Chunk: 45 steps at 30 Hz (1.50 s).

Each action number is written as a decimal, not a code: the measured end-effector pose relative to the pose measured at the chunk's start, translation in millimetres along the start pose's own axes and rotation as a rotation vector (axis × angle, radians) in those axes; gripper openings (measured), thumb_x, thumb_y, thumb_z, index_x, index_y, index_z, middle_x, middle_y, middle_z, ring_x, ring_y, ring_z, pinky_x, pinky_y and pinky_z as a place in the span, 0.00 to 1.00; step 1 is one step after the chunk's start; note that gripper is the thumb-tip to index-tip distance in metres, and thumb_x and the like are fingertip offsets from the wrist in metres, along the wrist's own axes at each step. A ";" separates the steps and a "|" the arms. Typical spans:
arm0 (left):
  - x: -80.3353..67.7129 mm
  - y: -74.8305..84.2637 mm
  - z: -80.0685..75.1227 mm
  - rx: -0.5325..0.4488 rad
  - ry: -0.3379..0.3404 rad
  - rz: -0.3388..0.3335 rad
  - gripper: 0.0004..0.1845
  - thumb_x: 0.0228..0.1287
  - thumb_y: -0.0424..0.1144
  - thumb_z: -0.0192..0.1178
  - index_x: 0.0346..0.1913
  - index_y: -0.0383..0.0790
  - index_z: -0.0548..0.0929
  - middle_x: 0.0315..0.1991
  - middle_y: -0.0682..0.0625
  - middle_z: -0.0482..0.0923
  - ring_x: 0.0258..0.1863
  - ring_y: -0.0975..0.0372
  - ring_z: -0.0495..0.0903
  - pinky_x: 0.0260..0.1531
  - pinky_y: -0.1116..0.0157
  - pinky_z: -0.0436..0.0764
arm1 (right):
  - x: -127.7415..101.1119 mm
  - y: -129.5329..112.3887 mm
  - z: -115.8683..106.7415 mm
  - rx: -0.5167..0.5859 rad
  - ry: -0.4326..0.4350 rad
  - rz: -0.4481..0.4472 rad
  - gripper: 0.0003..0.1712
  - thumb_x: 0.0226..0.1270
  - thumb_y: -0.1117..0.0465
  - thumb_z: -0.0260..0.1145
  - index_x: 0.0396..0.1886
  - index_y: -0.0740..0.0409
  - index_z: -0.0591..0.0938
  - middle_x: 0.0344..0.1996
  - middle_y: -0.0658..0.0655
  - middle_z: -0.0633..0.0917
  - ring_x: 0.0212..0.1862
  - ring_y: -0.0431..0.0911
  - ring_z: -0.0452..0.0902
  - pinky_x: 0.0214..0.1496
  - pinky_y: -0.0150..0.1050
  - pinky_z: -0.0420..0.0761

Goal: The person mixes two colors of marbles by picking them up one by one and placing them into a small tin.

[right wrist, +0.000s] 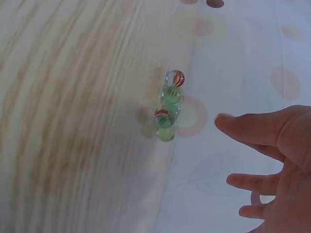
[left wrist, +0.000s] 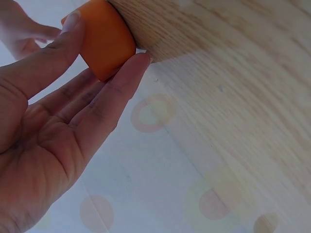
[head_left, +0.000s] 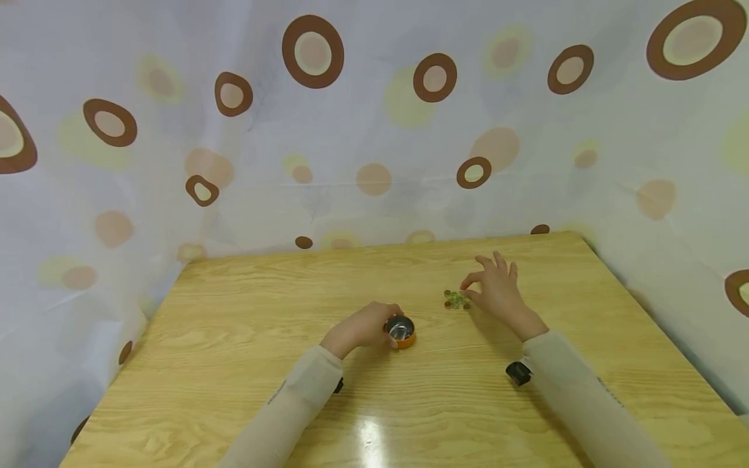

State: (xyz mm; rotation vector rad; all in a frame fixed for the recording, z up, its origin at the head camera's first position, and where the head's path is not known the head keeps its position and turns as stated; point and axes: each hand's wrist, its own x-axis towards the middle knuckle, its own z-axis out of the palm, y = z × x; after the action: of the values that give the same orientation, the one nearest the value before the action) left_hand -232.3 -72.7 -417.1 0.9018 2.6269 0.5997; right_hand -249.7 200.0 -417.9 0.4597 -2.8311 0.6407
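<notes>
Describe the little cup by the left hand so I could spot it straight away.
On the wooden table, near its middle, the left hand grips a small cup. It is orange outside with a shiny metal inside. The only other small things are the glass marbles by the right hand, clear and greenish.
</notes>
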 end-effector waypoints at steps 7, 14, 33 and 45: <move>-3.5 -2.3 -0.9 -0.024 0.002 -0.015 0.29 0.52 0.34 0.73 0.58 0.35 0.76 0.48 0.41 0.80 0.46 0.54 0.80 0.47 0.62 0.78 | -2.3 -1.1 3.0 -0.065 -0.071 0.015 0.02 0.54 0.66 0.74 0.27 0.57 0.87 0.61 0.78 0.68 0.68 0.77 0.44 0.60 0.77 0.40; -1.6 -2.5 -0.8 -0.012 0.004 -0.003 0.29 0.52 0.34 0.73 0.58 0.36 0.76 0.48 0.42 0.80 0.45 0.55 0.81 0.46 0.63 0.78 | -2.5 0.3 6.0 -0.086 -0.114 0.021 0.03 0.52 0.66 0.75 0.28 0.56 0.88 0.60 0.77 0.69 0.67 0.78 0.46 0.60 0.77 0.39; -1.9 -0.9 -1.2 -0.001 0.004 0.013 0.29 0.53 0.35 0.73 0.58 0.35 0.75 0.45 0.42 0.81 0.38 0.59 0.79 0.41 0.65 0.77 | -3.2 4.3 10.9 -0.088 -0.131 0.029 0.03 0.52 0.64 0.76 0.26 0.55 0.88 0.61 0.77 0.68 0.68 0.77 0.44 0.61 0.76 0.38; -1.6 0.0 -0.8 0.013 -0.003 0.002 0.29 0.53 0.35 0.72 0.58 0.35 0.75 0.46 0.42 0.80 0.38 0.59 0.78 0.42 0.65 0.77 | -2.7 -6.2 11.9 -0.114 -0.101 0.004 0.06 0.53 0.61 0.76 0.30 0.56 0.88 0.62 0.77 0.68 0.68 0.76 0.46 0.61 0.76 0.39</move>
State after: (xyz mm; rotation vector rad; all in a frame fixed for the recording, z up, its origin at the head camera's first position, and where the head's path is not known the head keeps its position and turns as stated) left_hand -231.5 -74.0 -416.2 0.9090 2.6299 0.5823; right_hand -246.5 190.1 -426.8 0.4791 -2.9441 0.4666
